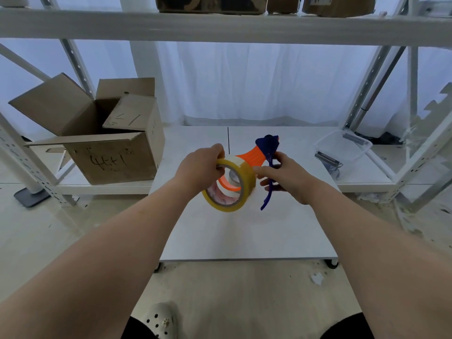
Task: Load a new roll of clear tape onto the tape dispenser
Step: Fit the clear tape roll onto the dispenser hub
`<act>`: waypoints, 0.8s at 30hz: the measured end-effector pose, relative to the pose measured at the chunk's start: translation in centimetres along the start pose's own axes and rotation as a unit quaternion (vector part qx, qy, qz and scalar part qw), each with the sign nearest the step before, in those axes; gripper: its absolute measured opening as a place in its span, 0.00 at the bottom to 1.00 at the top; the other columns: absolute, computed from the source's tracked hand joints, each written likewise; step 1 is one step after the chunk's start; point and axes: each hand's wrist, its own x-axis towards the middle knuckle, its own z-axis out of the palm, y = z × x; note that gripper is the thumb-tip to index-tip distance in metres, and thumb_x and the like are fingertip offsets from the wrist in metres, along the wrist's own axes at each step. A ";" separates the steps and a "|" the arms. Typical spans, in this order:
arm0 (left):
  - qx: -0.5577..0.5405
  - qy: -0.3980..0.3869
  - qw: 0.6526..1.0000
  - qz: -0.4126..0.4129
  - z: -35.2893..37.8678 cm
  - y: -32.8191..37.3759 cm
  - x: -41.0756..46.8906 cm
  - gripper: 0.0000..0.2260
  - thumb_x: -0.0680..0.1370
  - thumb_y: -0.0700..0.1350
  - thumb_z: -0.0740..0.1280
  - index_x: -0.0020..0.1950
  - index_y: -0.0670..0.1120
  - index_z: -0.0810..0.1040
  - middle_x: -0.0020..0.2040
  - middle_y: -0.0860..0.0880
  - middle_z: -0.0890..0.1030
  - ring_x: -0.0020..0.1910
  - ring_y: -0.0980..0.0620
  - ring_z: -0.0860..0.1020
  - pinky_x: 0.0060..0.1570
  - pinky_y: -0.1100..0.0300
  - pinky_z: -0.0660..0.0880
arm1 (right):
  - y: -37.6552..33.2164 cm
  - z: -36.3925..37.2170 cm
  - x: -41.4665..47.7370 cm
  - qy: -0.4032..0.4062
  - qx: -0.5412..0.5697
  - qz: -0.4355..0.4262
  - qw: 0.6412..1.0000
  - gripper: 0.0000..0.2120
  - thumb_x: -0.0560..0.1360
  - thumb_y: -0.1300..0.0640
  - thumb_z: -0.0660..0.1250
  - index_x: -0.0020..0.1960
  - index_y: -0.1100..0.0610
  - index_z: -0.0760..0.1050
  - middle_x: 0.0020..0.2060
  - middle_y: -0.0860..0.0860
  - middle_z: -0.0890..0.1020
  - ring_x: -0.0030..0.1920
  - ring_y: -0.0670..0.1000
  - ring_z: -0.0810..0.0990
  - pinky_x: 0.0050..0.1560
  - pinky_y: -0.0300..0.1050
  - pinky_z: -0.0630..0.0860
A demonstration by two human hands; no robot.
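Note:
A yellowish clear tape roll (245, 184) is held up over the low white table (244, 233). My left hand (199, 171) grips its upper left rim. My right hand (285, 178) holds the tape dispenser (254, 156), whose orange body points up to a dark blue head and whose blue handle hangs down past my palm. My right thumb touches the roll's right edge. Through the roll's hole I see the dispenser's orange hub with a white core. Whether the roll sits on the hub is unclear.
An open cardboard box (102, 143) stands on the low shelf at left. A clear plastic tub (343, 149) with small metal parts lies at right. White metal shelving (220, 28) frames the table, with boxes on top. A shoe (160, 320) shows at the bottom.

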 end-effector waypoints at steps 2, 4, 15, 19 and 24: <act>0.016 -0.002 1.000 0.003 -0.1 0.0 0.1 0.09 0.76 0.43 0.65 0.56 0.46 0.72 0.46 0.46 0.81 0.42 0.46 0.79 0.42 0.56 0.76 | -0.1 0.1 -0.1 -0.003 0.012 -0.002 1.000 0.25 0.73 0.49 0.69 0.66 0.52 0.64 0.53 0.54 0.79 0.48 0.54 0.80 0.48 0.46 0.79; 0.014 0.002 1.000 -0.003 0.0 0.1 0.2 0.09 0.77 0.43 0.65 0.57 0.46 0.72 0.46 0.45 0.81 0.41 0.46 0.80 0.42 0.56 0.78 | -0.3 0.3 -0.2 0.001 0.012 -0.004 1.000 0.24 0.74 0.48 0.68 0.66 0.55 0.66 0.55 0.54 0.79 0.49 0.53 0.79 0.46 0.43 0.78; -0.146 -0.140 0.978 -0.047 0.1 0.2 0.6 0.23 0.71 0.59 0.68 0.57 0.45 0.69 0.46 0.48 0.77 0.43 0.49 0.78 0.38 0.63 0.76 | -0.4 -0.1 -0.3 0.072 0.020 0.046 0.996 0.17 0.72 0.48 0.70 0.55 0.57 0.72 0.53 0.60 0.81 0.45 0.54 0.79 0.45 0.44 0.78; -0.232 -0.121 0.964 -0.037 -0.2 -0.1 0.1 0.18 0.74 0.57 0.66 0.54 0.45 0.69 0.41 0.51 0.75 0.38 0.53 0.76 0.34 0.64 0.74 | -0.6 0.0 -0.4 0.077 0.028 0.032 0.996 0.15 0.73 0.47 0.69 0.52 0.55 0.72 0.49 0.58 0.80 0.42 0.52 0.78 0.42 0.43 0.77; -0.270 -0.057 0.961 -0.023 -0.7 -0.6 0.1 0.17 0.77 0.56 0.63 0.51 0.42 0.69 0.42 0.47 0.75 0.40 0.47 0.76 0.39 0.54 0.77 | -1.1 0.1 -0.6 0.076 0.067 0.010 0.995 0.19 0.73 0.41 0.65 0.55 0.53 0.69 0.45 0.52 0.79 0.40 0.49 0.78 0.38 0.40 0.76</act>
